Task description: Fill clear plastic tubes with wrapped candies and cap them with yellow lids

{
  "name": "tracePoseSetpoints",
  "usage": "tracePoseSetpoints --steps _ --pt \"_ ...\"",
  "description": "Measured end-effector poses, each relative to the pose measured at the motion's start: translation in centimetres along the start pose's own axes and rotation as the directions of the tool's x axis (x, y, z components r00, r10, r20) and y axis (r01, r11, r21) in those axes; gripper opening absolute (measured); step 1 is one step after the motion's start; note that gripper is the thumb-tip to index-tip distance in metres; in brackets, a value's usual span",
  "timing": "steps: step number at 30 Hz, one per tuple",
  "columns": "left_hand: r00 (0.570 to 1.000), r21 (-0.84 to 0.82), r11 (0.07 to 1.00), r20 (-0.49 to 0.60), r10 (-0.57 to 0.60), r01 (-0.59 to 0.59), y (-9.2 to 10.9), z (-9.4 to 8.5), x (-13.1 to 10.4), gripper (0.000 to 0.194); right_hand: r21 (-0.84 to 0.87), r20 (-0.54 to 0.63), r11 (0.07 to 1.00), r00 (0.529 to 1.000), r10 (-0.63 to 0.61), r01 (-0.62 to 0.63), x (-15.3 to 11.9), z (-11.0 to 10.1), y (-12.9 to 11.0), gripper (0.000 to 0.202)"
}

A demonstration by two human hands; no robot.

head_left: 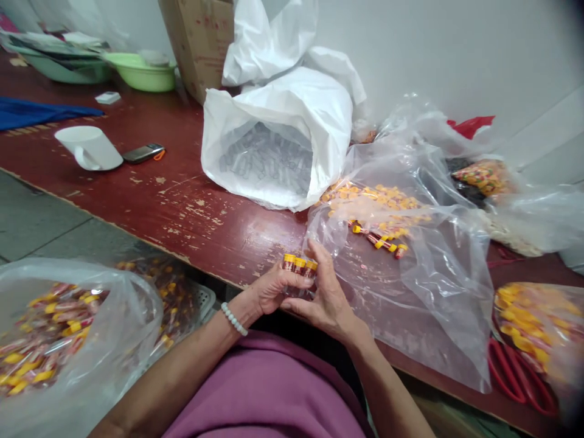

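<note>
My left hand (274,287), with a pale bead bracelet at the wrist, is closed around three small clear tubes (299,266) with yellow caps and dark red labels. The caps point up and away from me; the lower ends are partly hidden by my fingers. Close against the tubes on the right is my right hand (332,298), its thumb and fingers apart in a cupped shape. Whether it touches the tubes I cannot tell. Just beyond my right hand, several capped tubes (381,241) lie by a clear plastic bag (410,286) that holds many yellow caps (378,204).
A white sack (328,115) of clear empty tubes stands open on the worn red table (182,213). At lower left is a bag (150,298) full of capped tubes. Red scissors (520,374) lie at right. A mug (89,148), phone (143,152) and green basin (143,73) are at left.
</note>
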State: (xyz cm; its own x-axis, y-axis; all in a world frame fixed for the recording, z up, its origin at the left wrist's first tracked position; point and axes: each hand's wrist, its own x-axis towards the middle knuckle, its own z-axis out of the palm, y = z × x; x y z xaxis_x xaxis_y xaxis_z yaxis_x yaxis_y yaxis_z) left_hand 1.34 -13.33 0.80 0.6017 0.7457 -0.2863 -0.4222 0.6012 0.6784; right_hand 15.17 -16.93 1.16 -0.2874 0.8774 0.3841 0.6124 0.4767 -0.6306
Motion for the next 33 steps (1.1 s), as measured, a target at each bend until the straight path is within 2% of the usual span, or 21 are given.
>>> tracePoseSetpoints --steps 2,4,8,12,18,24,29,33 --pt "1.0 -0.031 0.999 0.01 -0.008 0.008 0.4 0.0 -0.2 0.03 0.057 0.026 0.995 0.996 0.082 -0.084 -0.1 -0.1 0.2 0.11" --pt "1.0 -0.026 1.0 -0.012 -0.009 0.008 0.6 -0.1 -0.4 0.027 0.082 0.067 0.989 0.991 0.116 -0.122 -0.3 -0.1 0.5 0.106" --pt "0.999 -0.018 1.0 -0.052 -0.012 0.011 0.5 -0.4 -0.5 0.03 0.065 0.079 0.99 0.989 0.123 -0.129 -0.1 0.3 0.8 0.095" --pt "0.998 -0.015 0.999 -0.042 -0.045 0.045 0.2 -0.8 -0.4 0.029 0.062 0.049 0.99 0.991 0.126 -0.129 0.4 0.4 0.4 0.075" --pt "0.999 -0.053 0.997 -0.001 -0.051 0.051 0.0 -1.0 -0.5 0.03 0.011 0.015 0.997 0.997 0.081 -0.081 0.7 0.2 0.0 0.061" --pt "0.999 -0.098 0.995 -0.031 -0.013 0.01 0.2 -0.7 -0.4 0.033 -0.088 0.003 0.993 0.997 -0.078 0.078 0.7 0.5 0.6 0.081" --pt "1.0 -0.123 0.992 -0.008 0.005 -0.006 -0.2 -0.8 -0.6 0.032 -0.112 0.053 0.981 0.987 -0.152 0.157 1.2 0.7 0.5 0.057" --pt "1.0 -0.162 0.987 -0.01 -0.002 0.0 -0.4 -2.0 -1.3 0.038 -0.126 0.076 0.96 0.968 -0.241 0.249 2.0 2.3 0.8 0.051"
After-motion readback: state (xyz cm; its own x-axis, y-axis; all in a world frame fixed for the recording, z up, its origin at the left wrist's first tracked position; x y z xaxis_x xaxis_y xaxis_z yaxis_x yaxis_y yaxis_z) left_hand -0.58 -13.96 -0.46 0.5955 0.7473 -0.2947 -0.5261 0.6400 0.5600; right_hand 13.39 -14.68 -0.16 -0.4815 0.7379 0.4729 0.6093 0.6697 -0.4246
